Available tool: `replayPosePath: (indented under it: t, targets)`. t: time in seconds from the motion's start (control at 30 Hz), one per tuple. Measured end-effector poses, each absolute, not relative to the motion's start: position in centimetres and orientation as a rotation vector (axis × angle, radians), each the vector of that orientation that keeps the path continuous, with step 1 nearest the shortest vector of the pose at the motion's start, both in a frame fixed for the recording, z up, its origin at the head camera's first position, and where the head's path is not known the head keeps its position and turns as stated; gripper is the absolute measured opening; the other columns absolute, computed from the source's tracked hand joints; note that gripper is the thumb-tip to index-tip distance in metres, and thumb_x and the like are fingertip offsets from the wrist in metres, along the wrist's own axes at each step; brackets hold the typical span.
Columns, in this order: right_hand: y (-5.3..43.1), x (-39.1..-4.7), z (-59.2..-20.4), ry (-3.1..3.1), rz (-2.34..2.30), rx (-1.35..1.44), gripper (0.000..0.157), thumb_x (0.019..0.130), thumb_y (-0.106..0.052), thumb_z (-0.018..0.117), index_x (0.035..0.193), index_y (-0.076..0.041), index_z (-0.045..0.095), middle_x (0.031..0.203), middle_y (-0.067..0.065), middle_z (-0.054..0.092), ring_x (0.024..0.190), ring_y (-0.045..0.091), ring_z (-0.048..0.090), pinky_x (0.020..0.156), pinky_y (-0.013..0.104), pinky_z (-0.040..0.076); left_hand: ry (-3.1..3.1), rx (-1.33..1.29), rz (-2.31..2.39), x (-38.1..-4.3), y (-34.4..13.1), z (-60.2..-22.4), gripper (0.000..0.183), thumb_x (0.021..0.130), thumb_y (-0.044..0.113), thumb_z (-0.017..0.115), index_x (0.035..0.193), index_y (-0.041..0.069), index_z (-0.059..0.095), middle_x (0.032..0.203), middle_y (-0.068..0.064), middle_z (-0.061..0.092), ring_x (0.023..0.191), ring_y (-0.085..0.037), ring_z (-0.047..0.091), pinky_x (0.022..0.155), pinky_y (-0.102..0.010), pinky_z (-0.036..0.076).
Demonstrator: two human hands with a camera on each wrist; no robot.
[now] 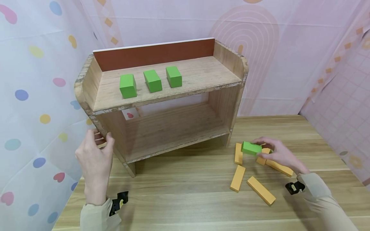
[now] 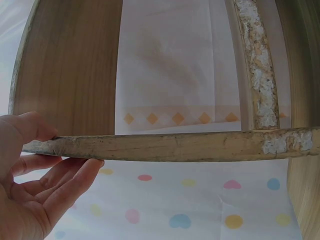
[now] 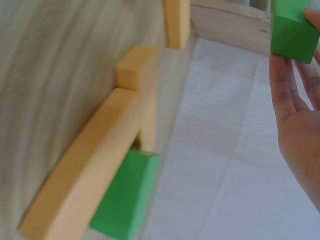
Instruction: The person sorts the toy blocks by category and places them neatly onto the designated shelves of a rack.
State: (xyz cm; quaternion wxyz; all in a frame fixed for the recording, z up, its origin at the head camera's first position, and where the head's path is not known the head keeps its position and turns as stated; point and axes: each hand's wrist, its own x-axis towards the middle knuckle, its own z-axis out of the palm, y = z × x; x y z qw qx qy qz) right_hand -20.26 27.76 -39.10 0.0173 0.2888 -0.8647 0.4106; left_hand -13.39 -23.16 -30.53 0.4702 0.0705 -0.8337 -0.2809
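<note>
On the left, my left hand [image 1: 93, 157] pinches the front edge of the wooden shelf's side panel [image 2: 175, 146], thumb on the inner face and fingers on the outer one. My right hand [image 1: 277, 152] holds a green block [image 1: 251, 148] between thumb and fingers, raised over the orange blocks at the right of the table. The same held block [image 3: 295, 32] shows at the top right of the right wrist view. Three green blocks [image 1: 152, 81] stand in a row on the top board of the shelf [image 1: 202, 70].
Several orange blocks [image 1: 261, 191] lie scattered on the wooden table [image 1: 179, 199], right of the shelf. Another green block [image 3: 125, 195] lies beside two touching orange blocks [image 3: 85, 165]. Patterned cloth [image 1: 185, 19] hangs behind and on both sides.
</note>
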Motion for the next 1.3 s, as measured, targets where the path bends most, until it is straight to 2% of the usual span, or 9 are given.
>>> replayPosePath:
  t: [0.07, 0.2, 0.37, 0.7, 1.07, 1.3]
  targets:
    - [27.5, -20.3, -38.6, -2.677, 1.301, 0.876, 0.041, 0.081, 0.002, 0.067, 0.121, -0.002, 0.059, 0.115, 0.0, 0.063, 0.096, -0.004, 0.057, 0.081, 0.021, 0.05, -2.042, 0.171, -0.686, -13.4, -23.1, -30.5, 0.02, 0.088, 0.01, 0.057, 0.093, -0.01, 0.06, 0.085, -0.027, 0.069, 0.071, -0.04, 0.069, 0.064, -0.005, 0.029]
    - [26.9, -20.4, -37.8, -2.617, 1.372, 0.869, 0.042, 0.081, 0.004, 0.067, 0.122, 0.002, 0.057, 0.116, -0.016, 0.059, 0.098, -0.005, 0.057, 0.086, 0.011, 0.046, -2.043, 0.171, -0.683, -13.4, -23.1, -30.5, 0.02, 0.088, 0.01, 0.057, 0.093, -0.01, 0.06, 0.085, -0.027, 0.069, 0.071, -0.04, 0.069, 0.065, -0.001, 0.027]
    - [26.0, -20.7, -36.7, -2.489, 1.386, 0.944, 0.044, 0.078, 0.011, 0.065, 0.121, 0.009, 0.055, 0.115, -0.025, 0.056, 0.1, -0.006, 0.056, 0.091, 0.006, 0.042, -2.046, 0.16, -0.68, -13.4, -23.1, -30.5, 0.02, 0.088, 0.01, 0.057, 0.093, -0.01, 0.06, 0.085, -0.027, 0.069, 0.071, -0.04, 0.069, 0.066, 0.004, 0.025]
    - [23.6, -21.5, -33.6, -2.139, 1.47, 1.089, 0.045, 0.066, 0.029, 0.061, 0.109, 0.019, 0.057, 0.113, -0.014, 0.064, 0.097, -0.002, 0.06, 0.088, 0.011, 0.048, -2.037, 0.154, -0.677, -13.4, -23.2, -30.5, 0.021, 0.087, 0.01, 0.058, 0.094, -0.01, 0.06, 0.085, -0.027, 0.069, 0.071, -0.04, 0.069, 0.066, 0.003, 0.026]
    - [21.5, -21.9, -30.1, -2.144, 1.593, 1.07, 0.041, 0.077, 0.019, 0.062, 0.117, 0.016, 0.055, 0.115, -0.012, 0.063, 0.099, 0.003, 0.061, 0.089, 0.013, 0.048, -2.041, 0.148, -0.681, -13.4, -23.2, -30.5, 0.021, 0.088, 0.01, 0.058, 0.093, -0.01, 0.06, 0.085, -0.027, 0.069, 0.071, -0.041, 0.069, 0.067, 0.008, 0.024]
    - [19.7, -22.3, -27.8, -2.04, 1.654, 1.055, 0.043, 0.075, 0.021, 0.061, 0.116, 0.012, 0.059, 0.112, -0.006, 0.065, 0.098, 0.006, 0.062, 0.088, 0.015, 0.049, -2.034, 0.144, -0.682, -13.4, -23.3, -30.5, 0.02, 0.087, 0.01, 0.058, 0.092, -0.01, 0.06, 0.084, -0.027, 0.069, 0.07, -0.04, 0.069, 0.066, 0.008, 0.025]
